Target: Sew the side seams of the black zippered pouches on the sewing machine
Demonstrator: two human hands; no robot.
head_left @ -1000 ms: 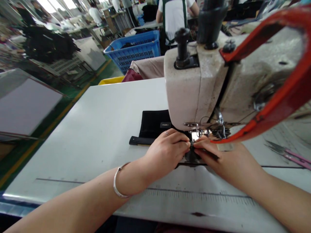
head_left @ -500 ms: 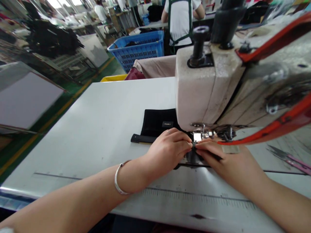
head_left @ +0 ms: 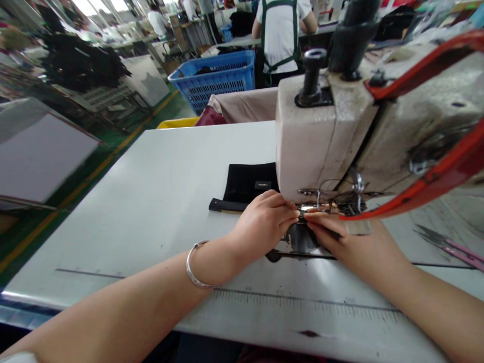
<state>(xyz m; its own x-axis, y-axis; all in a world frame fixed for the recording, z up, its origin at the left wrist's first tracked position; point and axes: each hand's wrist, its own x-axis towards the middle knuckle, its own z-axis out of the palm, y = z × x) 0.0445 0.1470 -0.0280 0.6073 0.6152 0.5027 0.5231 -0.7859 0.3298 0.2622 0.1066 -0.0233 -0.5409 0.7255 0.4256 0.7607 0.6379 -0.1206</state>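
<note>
Both hands apparently pinch the black piece.

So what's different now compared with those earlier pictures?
The black piece has slid slightly forward across the table, and the left hand and right hand have moved forward with it. Nothing was visibly taken up or let go. Both hands stay close together at the sewing machine; the scissors lie where they were.
</note>
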